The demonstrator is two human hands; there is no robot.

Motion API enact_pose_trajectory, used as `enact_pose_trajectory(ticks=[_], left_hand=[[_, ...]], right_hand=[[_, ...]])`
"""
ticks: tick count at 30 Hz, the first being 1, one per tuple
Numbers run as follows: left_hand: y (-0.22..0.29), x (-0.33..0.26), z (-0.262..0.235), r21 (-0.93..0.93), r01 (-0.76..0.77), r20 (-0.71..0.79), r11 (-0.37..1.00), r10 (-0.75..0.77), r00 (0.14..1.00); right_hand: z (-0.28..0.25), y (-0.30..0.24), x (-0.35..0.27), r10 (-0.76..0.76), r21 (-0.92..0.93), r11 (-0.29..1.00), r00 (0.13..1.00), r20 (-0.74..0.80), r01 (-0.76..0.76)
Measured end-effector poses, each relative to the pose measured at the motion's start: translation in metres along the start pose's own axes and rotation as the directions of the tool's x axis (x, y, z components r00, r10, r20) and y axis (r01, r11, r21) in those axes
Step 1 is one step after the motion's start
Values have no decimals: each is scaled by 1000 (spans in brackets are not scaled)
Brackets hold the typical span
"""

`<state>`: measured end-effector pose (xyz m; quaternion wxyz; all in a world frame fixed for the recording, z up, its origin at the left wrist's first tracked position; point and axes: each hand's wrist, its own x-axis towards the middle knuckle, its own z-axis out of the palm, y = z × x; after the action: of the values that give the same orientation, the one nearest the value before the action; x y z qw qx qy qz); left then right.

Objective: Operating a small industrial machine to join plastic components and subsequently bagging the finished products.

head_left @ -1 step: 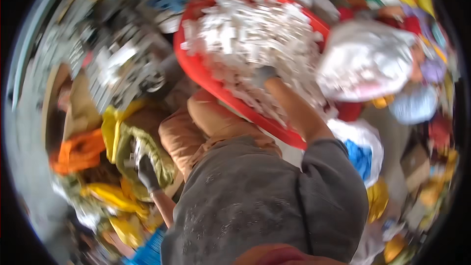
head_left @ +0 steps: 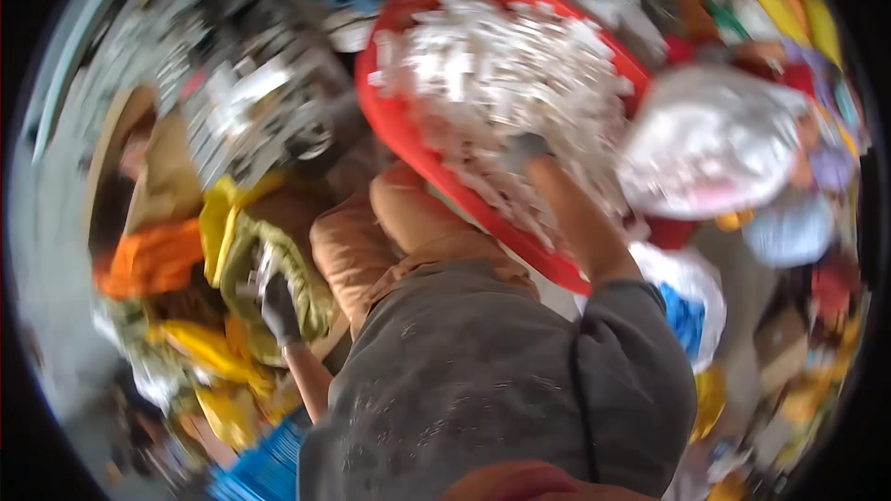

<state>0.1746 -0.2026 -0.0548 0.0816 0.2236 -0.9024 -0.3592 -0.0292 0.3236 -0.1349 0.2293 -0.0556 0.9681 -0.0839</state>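
A large red oval tub [head_left: 379, 109] is heaped with small white plastic-looking pieces [head_left: 483, 65]. My right hand [head_left: 526, 150], in a grey glove, reaches down onto the near part of the heap; its fingers are blurred and partly hidden among the pieces. Left of my knees stands an olive-green sack [head_left: 311, 292] with its mouth spread. At that mouth is my left hand [head_left: 280, 311], also grey-gloved, with whitish, clear-looking bits [head_left: 264, 269] by its fingertips. Blur hides whether the left fingers grip any of them.
A full, whitish plastic bag [head_left: 710, 144] leans at the tub's right side. Nearer stands a white bag with blue contents [head_left: 685, 315]. Grey and clear scrap [head_left: 255, 93] lies at far left, by a cardboard box [head_left: 162, 172], an orange sack [head_left: 153, 258] and yellow bags [head_left: 209, 353].
The whole view has shifted, so the tub and bags sit slightly farther right and lower. Both hands keep about the same places at the tub and the sack.
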Motion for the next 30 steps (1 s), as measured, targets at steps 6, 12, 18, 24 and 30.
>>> enact_pose_trajectory(ticks=[6,12,18,24,30], left_hand=[[95,40,-25,131,-311,-221,941,333,917],[171,82,-56,168,-522,-370,836,545,753],[211,144,-49,177,-688,-234,703,710,665],[232,175,-42,51,-684,-77,728,685,724],[217,153,-59,-31,-617,-337,786,573,747]], right_hand=[[4,57,-13,75,674,737,997,1,-56],[-26,11,-48,26,960,-219,985,-171,172],[-37,-38,-68,-3,938,-221,962,-274,267],[-77,-79,-68,11,923,-92,928,-374,373],[-160,-159,-45,-113,806,55,806,-581,589]])
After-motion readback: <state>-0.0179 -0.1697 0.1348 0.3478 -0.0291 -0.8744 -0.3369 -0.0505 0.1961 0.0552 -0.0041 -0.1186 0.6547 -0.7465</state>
